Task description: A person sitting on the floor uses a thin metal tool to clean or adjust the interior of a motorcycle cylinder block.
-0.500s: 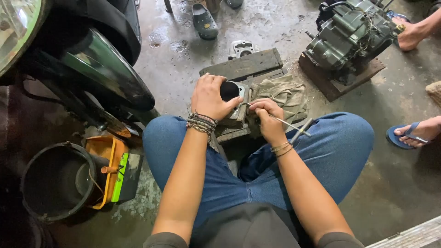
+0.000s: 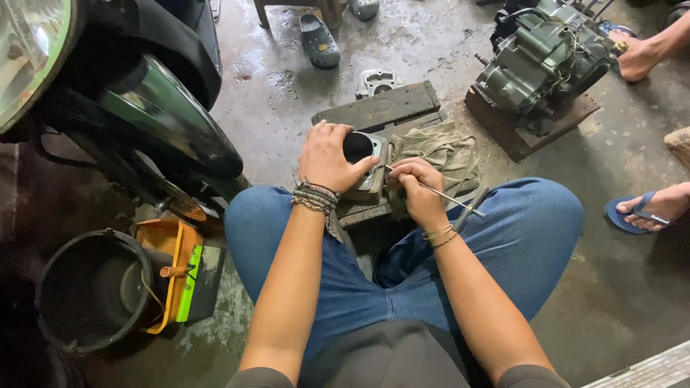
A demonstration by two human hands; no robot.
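Observation:
I sit cross-legged in blue jeans on a concrete floor. My left hand (image 2: 329,158) grips a grey metal cylinder block (image 2: 365,159) with a round dark bore, resting on wooden boards (image 2: 377,108) between my knees. My right hand (image 2: 418,192) pinches a thin metal tool (image 2: 440,194) whose tip touches the block's right edge. A dirty olive rag (image 2: 442,152) lies under and beside my right hand.
A motorcycle (image 2: 108,93) stands at the left. A black bucket (image 2: 90,291) and an orange tray (image 2: 172,269) sit lower left. An engine (image 2: 543,54) on a wooden block lies upper right. Another person's feet, one in a blue sandal (image 2: 640,210), are at the right. A metal part (image 2: 375,82) and a shoe (image 2: 318,42) lie ahead.
My left hand has shifted slightly on the cylinder block, exposing more of its bore. My right hand holds the thin tool in nearly the same spot.

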